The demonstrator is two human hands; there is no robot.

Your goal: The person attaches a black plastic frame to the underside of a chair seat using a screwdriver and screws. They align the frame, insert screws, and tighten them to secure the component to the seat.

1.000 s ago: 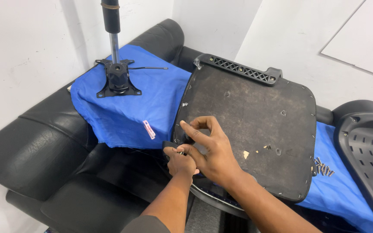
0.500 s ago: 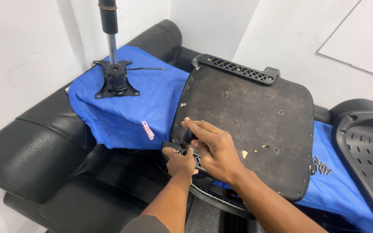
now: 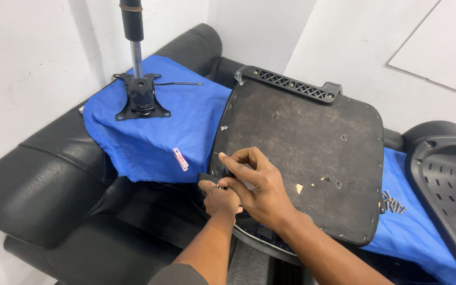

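Black sofa (image 3: pixel 54 179) under one blue cloth (image 3: pixel 186 126) bears one upturned seat pan (image 3: pixel 312 142), one mechanism plate (image 3: pixel 141 97) and scattered screws (image 3: pixel 391 203). Left hand (image 3: pixel 220 198) pinches a small dark part (image 3: pixel 207 178) at the pan's near edge; right hand (image 3: pixel 257 184) curls around it, fingers bent.

Seat pan underside (image 3: pixel 312 158): matt, rough dark fabric, stapled at edges. Bracket (image 3: pixel 291 84): black moulded plastic. Cloth (image 3: pixel 186 121): blue, woven, smooth. Sofa (image 3: pixel 54 190): glossy black leather. Gas-lift column (image 3: pixel 135 53): polished metal.
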